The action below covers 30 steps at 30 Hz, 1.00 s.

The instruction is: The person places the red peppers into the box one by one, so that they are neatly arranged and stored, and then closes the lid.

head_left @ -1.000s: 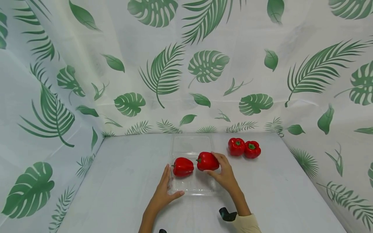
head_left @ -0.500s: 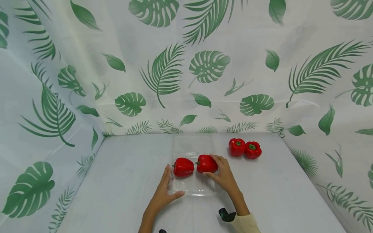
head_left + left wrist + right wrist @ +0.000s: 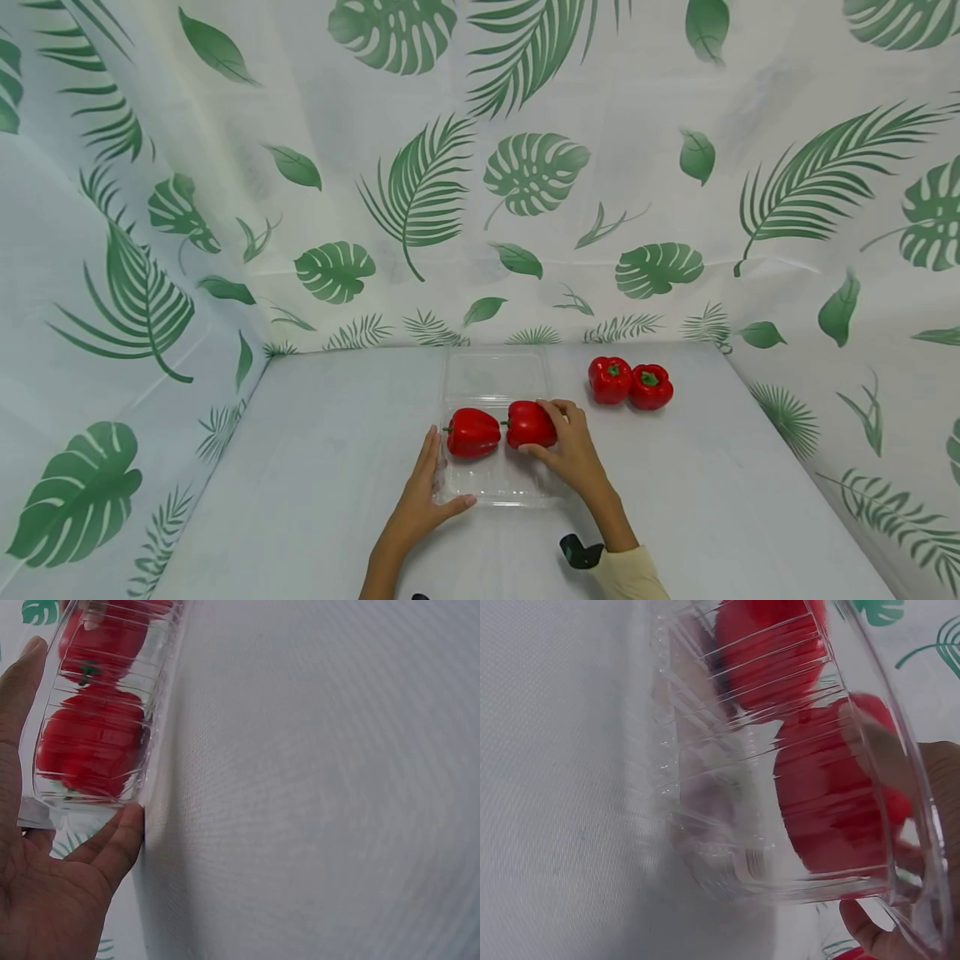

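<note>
My right hand [image 3: 572, 448] grips a red bell pepper [image 3: 529, 425] from its right side, thumb in front and fingers behind. This pepper is in the right half of a clear plastic clamshell container [image 3: 498, 483], its green stem toward the left. A second red bell pepper [image 3: 473, 433] lies on its side in the left half. Along the container's left wall, my left hand [image 3: 415, 504] rests with fingers extended and thumb spread near the front corner. Through the ribbed clear wall, the left wrist view shows both peppers, and the right wrist view shows the gripped pepper [image 3: 829, 795].
The container's clear lid [image 3: 495, 373] lies folded back behind it. Two more red bell peppers [image 3: 610, 380] stand side by side at the back right of the white table [image 3: 322, 467]. Leaf-printed curtains [image 3: 480, 192] enclose the back and sides.
My right hand has lowered the bell pepper into the container's right half, moving slightly toward me and left. The left hand stays at the container's left side.
</note>
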### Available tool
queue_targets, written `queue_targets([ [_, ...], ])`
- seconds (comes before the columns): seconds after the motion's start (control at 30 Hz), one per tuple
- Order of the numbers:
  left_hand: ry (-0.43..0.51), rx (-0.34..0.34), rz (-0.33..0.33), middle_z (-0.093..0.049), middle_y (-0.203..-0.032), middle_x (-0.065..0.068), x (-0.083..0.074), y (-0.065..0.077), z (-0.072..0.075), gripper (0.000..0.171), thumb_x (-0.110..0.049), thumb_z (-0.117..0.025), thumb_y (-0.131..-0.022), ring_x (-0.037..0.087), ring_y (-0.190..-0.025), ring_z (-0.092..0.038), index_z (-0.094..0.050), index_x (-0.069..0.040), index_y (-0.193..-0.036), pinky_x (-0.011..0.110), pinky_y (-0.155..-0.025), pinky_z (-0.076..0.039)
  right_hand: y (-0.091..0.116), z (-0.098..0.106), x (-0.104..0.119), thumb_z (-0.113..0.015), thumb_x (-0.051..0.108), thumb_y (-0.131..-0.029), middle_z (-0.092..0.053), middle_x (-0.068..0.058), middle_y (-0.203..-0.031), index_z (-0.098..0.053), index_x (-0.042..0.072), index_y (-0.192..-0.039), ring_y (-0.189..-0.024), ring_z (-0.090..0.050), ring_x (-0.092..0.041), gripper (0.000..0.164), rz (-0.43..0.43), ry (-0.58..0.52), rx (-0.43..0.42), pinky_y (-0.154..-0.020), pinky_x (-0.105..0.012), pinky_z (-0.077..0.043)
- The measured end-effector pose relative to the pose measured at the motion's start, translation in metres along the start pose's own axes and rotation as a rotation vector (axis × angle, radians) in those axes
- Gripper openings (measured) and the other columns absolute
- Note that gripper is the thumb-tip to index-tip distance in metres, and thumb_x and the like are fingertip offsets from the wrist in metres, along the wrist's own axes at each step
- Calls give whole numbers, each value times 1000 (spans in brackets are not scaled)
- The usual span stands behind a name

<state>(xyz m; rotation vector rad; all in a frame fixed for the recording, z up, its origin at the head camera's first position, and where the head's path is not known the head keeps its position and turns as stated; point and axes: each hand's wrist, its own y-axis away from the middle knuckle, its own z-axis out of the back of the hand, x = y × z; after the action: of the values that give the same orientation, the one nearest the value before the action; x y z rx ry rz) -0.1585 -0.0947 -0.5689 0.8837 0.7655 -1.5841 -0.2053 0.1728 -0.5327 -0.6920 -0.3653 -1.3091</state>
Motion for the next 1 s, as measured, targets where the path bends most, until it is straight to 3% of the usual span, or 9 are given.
queue_targets([
  [0.6, -11, -11, -9, -5, -166, -6, 1, -2, -1, 114, -47, -82, -73, 30, -152, -16, -10, -22, -159, 57, -112, -34, -4, -7, -5, -86, 35, -72, -50, -17, -132, -51, 10, -140, -123, -43, -33, 80, -3, 55, 31, -94, -53, -55],
  [1.0, 19, 7, 1, -6, -166, -5, 0, -1, -1, 114, -45, -82, -73, 31, -151, -17, -9, -22, -159, 53, -107, -41, -2, -9, -5, -86, 36, -72, -50, -16, -133, -52, 8, -139, -124, -41, -33, 80, -2, 87, 37, -94, -53, -55],
])
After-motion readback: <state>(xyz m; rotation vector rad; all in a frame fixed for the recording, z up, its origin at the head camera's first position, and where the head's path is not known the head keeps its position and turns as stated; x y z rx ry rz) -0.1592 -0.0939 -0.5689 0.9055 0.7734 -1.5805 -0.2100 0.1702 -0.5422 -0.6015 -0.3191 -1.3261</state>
